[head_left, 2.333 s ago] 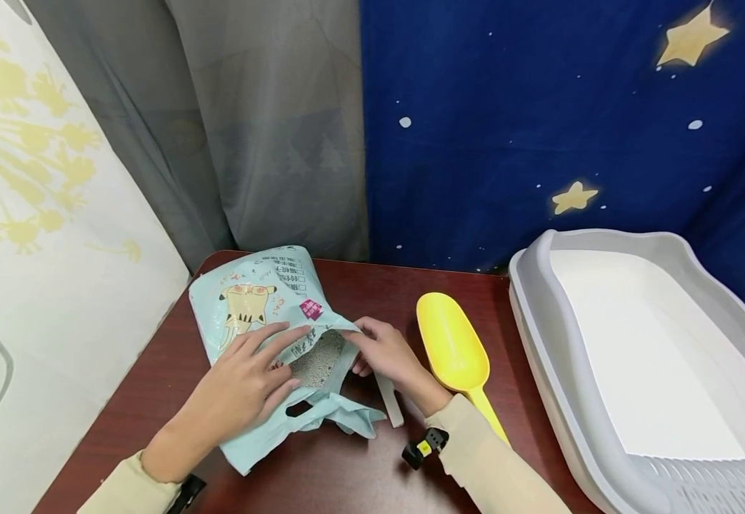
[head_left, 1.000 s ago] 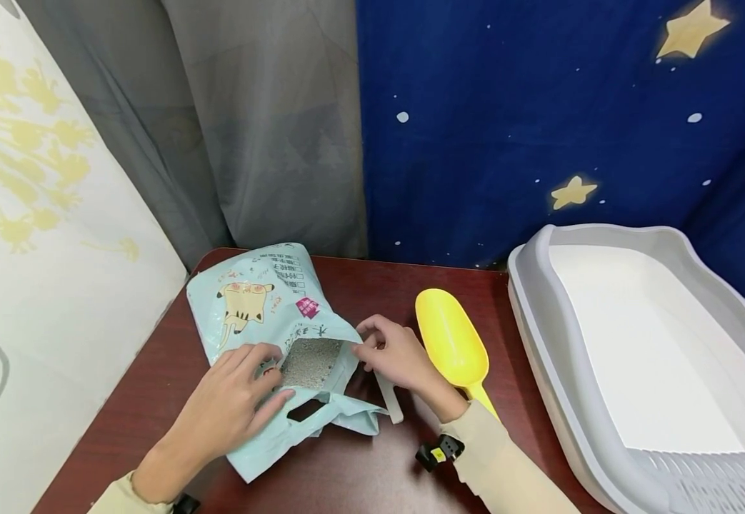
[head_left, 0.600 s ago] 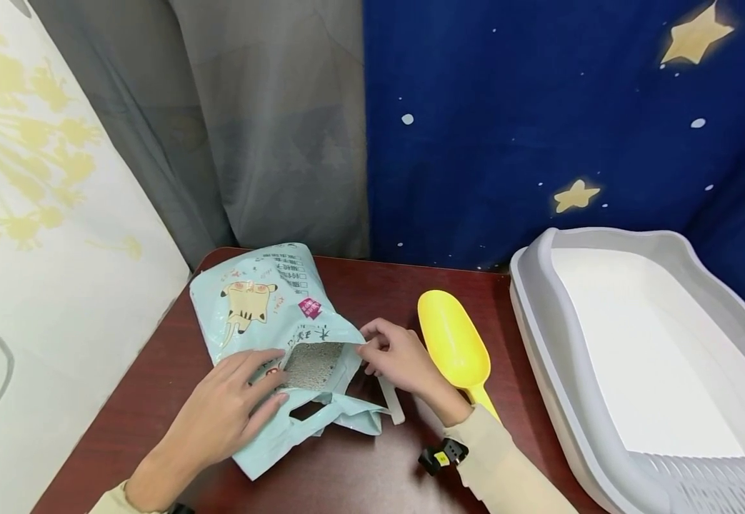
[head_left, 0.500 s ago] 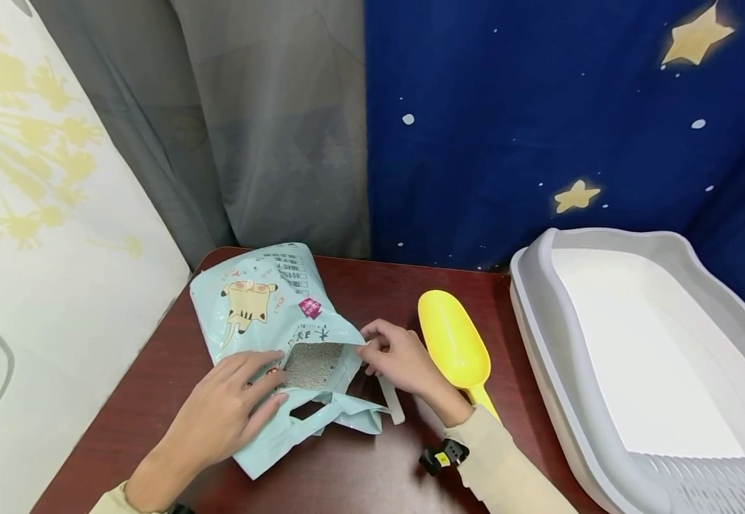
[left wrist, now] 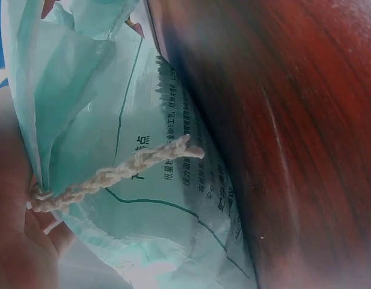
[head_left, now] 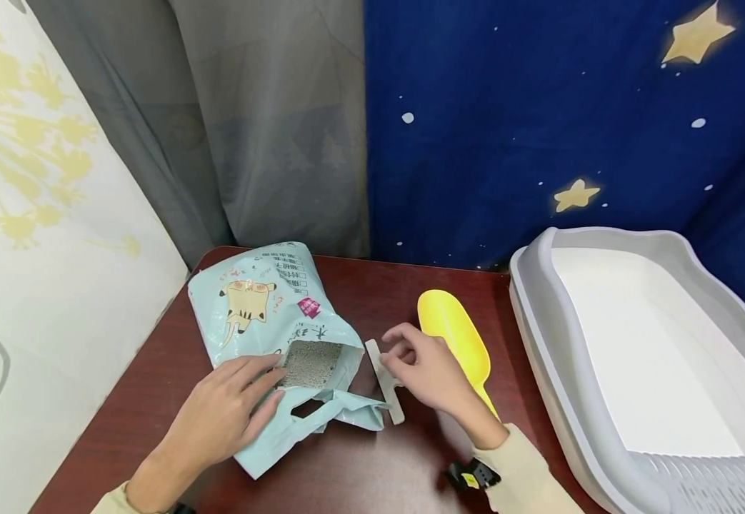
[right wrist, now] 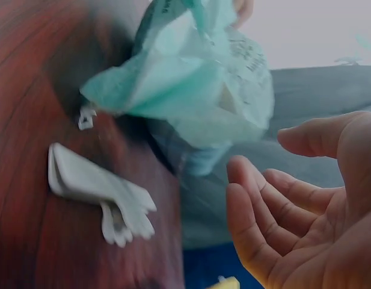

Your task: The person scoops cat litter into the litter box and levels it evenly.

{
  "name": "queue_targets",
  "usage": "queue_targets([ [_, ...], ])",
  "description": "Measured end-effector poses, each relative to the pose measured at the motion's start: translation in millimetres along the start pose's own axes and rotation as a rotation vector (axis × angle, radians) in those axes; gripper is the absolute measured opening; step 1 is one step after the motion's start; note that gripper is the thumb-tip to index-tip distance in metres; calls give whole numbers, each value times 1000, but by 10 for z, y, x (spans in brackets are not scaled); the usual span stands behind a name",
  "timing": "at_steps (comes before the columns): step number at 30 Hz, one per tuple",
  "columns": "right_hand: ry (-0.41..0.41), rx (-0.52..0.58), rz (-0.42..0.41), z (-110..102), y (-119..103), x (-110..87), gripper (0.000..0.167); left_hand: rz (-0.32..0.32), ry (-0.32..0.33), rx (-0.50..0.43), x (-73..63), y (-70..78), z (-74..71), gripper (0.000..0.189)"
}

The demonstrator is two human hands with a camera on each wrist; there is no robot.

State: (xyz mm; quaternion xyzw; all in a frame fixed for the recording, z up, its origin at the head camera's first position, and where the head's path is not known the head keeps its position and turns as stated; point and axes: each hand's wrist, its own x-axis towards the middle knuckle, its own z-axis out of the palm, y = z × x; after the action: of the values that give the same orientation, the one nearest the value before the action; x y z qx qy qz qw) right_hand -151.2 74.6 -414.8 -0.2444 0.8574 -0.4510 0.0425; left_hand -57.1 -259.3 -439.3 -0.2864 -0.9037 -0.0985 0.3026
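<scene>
A pale blue bag of cat litter (head_left: 276, 293) lies on the table, its mouth gaping with grey granules (head_left: 311, 363) inside. My left hand (head_left: 218, 410) rests on the left side of that mouth, fingers loosely bent over the edge and thumb on the lower flap. A braided cord (left wrist: 113, 174) comes out beside it in the left wrist view. Off the bag's right side, my right hand (head_left: 430, 371) is in the air with relaxed fingers and nothing between them. Below its fingertips, a white sealing clip (right wrist: 92, 177) lies on the wood.
A yellow scoop (head_left: 452, 332) lies just beyond the right hand, its handle partly hidden by the forearm. Farther right stands a grey litter tray (head_left: 542, 321) with a white inside. Curtains (head_left: 282, 143) hang behind the dark red table (head_left: 359, 464).
My right hand has let go of the bag's right edge and moved right, uncovering the clip. The left hand earlier shifted down and left and now stays on the bag.
</scene>
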Motion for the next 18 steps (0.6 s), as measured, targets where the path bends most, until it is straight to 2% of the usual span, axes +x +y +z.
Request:
queue_targets([
  [6,122,-86,31,-284,81,-303,17,20,19,-6,34,2,-8,51],
  [10,167,-180,56,-428,123,-523,20,31,43,-12,56,-9,-9,50],
  [18,240,-469,71,-533,222,-882,40,20,35,-21,58,-20,-3,52],
])
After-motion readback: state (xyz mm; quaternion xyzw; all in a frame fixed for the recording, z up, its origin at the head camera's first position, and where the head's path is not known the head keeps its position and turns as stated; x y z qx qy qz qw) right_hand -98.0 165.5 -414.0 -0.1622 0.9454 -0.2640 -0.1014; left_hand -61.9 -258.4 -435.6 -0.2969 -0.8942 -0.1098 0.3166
